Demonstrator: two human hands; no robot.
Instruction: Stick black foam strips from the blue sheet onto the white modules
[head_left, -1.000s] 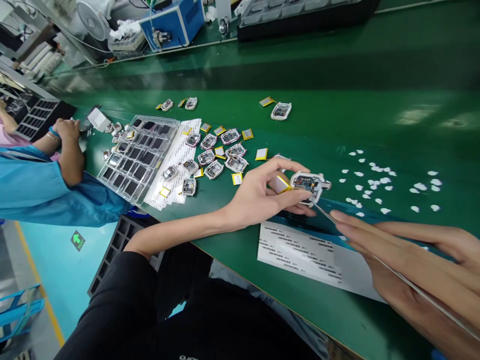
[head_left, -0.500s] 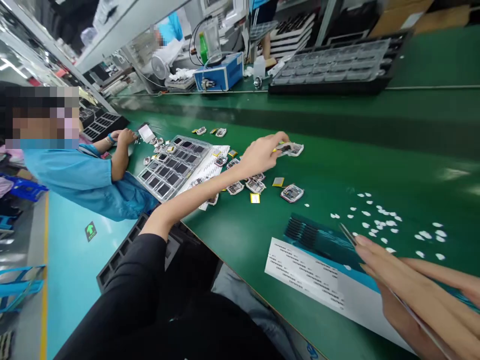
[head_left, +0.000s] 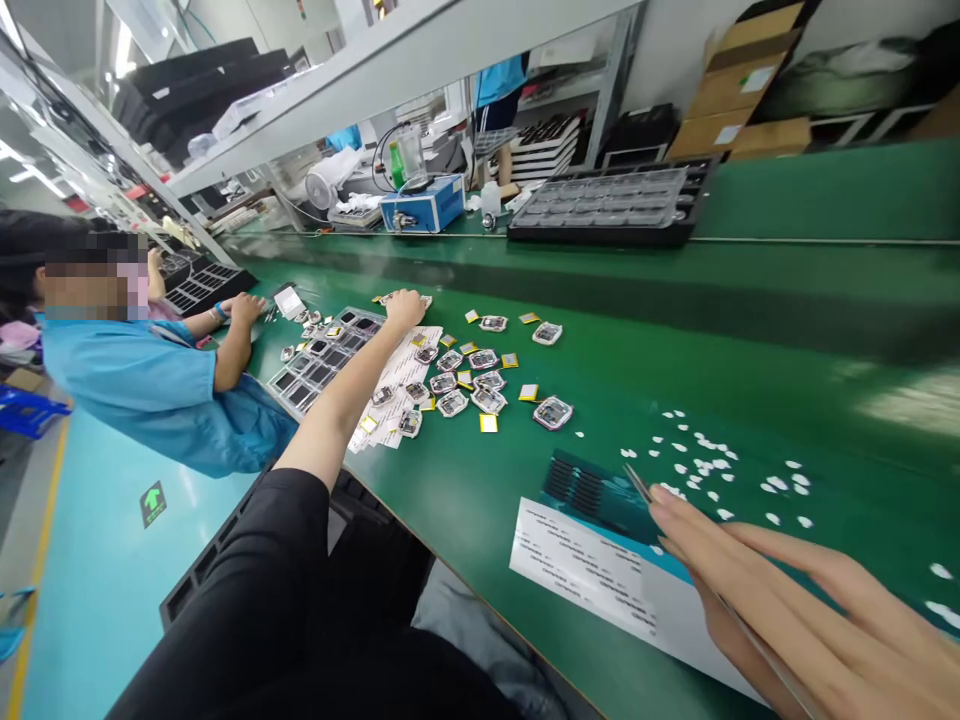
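My left hand (head_left: 405, 306) reaches far out across the green bench (head_left: 750, 340), its fingers curled down over small white-framed devices beside the clear tray (head_left: 294, 398) of dark screens. What the fingers grip is hidden. My right hand (head_left: 795, 610) is low at the near right, pinched on thin metal tweezers (head_left: 639, 482) whose tip points over a blue sheet (head_left: 600, 495). A single open device (head_left: 553, 412) lies between the hands. A cluster of devices (head_left: 466, 384) with small yellow-edged batteries lies to its left.
Small white pads (head_left: 712, 465) are scattered at the right. A printed label sheet (head_left: 585, 565) lies at the bench's near edge. A co-worker in blue (head_left: 150, 390) sits at the left. A black tray (head_left: 615, 205) and a blue box (head_left: 424, 210) stand at the back.
My left hand put down the device it held and moved left and farther away, past the cluster to the devices by the clear tray. The view has tilted up. My right hand stays on the tweezers.
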